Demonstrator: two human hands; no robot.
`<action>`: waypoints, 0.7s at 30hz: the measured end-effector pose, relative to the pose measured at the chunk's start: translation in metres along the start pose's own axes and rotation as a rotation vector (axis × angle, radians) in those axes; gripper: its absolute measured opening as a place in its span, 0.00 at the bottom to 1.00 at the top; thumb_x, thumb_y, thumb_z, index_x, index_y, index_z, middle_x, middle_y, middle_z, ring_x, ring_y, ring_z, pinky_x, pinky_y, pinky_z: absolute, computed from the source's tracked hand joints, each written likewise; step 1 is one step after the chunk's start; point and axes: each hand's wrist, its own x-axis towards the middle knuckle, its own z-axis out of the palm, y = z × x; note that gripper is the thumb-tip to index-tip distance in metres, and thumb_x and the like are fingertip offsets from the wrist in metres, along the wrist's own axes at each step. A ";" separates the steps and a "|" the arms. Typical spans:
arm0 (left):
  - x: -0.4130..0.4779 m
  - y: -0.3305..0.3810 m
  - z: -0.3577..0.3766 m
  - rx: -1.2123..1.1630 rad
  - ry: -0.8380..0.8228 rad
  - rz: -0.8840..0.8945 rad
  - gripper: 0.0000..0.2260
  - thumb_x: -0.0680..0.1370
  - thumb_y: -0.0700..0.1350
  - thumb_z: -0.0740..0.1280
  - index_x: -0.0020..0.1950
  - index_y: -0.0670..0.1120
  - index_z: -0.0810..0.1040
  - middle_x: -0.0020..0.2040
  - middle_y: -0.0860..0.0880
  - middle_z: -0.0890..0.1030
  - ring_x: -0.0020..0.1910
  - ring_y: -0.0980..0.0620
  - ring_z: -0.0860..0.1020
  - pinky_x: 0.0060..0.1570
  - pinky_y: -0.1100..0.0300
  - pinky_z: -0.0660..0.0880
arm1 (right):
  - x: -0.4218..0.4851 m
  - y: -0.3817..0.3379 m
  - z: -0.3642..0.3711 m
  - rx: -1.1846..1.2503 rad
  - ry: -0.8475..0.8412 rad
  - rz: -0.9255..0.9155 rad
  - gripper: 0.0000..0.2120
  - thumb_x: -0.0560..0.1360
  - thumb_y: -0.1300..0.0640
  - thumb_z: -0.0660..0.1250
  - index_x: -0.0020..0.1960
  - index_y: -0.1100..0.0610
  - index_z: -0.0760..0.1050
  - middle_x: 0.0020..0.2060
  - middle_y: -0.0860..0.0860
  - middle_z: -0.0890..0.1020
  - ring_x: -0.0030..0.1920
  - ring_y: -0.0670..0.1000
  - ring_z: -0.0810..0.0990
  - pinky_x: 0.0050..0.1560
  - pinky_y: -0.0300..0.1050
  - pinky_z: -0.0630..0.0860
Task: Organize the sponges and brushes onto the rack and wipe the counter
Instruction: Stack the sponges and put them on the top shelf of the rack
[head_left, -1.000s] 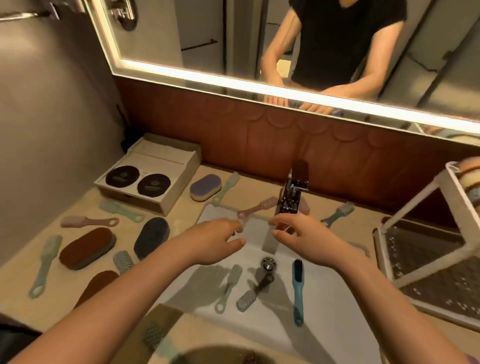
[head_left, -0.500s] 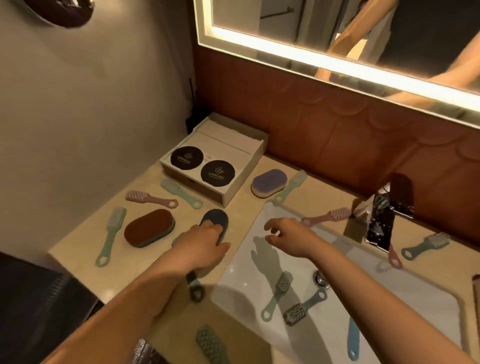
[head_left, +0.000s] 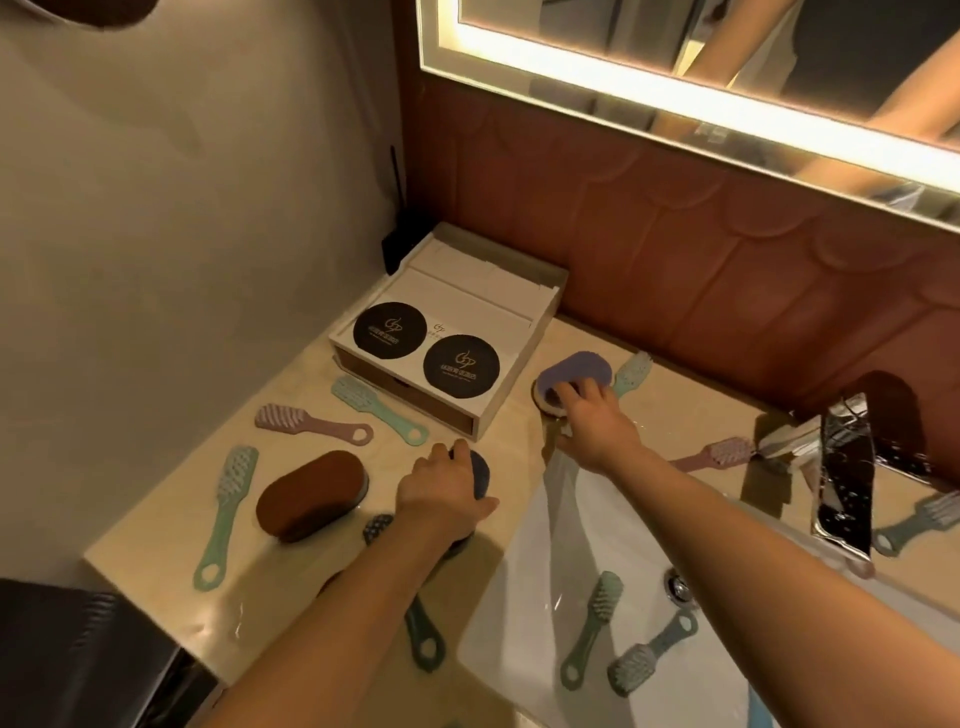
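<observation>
Sponges are what both hands go for at once: the left hand (head_left: 441, 493) curls its fingers over the dark sponge (head_left: 480, 475) on the counter (head_left: 156, 545) just in front of the box (head_left: 514, 358), while the right hand (head_left: 592, 415) reaches further back to the purple sponge (head_left: 574, 371), fingers bent down over its near edge, between the box and a green brush (head_left: 631, 374). I take this for the gathering step, barely begun, with brushes lying about the counter and in the sink (head_left: 597, 530). Next, each hand needs a firm hold, a lift, and a carry to the rack, which is out of sight. The purple sponge lies lengthwise across, roughly along the back wall; the dark one runs near to far, its far end toward the box
</observation>
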 end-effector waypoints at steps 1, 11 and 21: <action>0.003 -0.001 0.000 0.010 -0.003 -0.006 0.33 0.74 0.62 0.63 0.71 0.46 0.57 0.67 0.43 0.66 0.65 0.41 0.69 0.56 0.50 0.70 | 0.004 -0.001 0.001 -0.016 -0.002 0.003 0.29 0.75 0.55 0.65 0.72 0.55 0.57 0.69 0.58 0.62 0.68 0.63 0.60 0.61 0.56 0.69; 0.007 -0.009 0.007 -0.028 0.126 0.050 0.31 0.74 0.61 0.64 0.71 0.48 0.60 0.67 0.46 0.69 0.64 0.44 0.70 0.59 0.54 0.70 | 0.041 -0.009 0.005 -0.114 -0.066 0.038 0.36 0.76 0.61 0.63 0.76 0.49 0.47 0.76 0.56 0.48 0.75 0.62 0.45 0.67 0.60 0.66; 0.011 -0.014 0.016 -0.115 0.199 0.055 0.31 0.72 0.60 0.67 0.70 0.49 0.62 0.65 0.49 0.70 0.63 0.46 0.69 0.58 0.53 0.70 | 0.043 -0.012 0.022 -0.079 0.026 0.083 0.20 0.79 0.62 0.58 0.70 0.55 0.62 0.75 0.56 0.51 0.75 0.63 0.45 0.59 0.61 0.72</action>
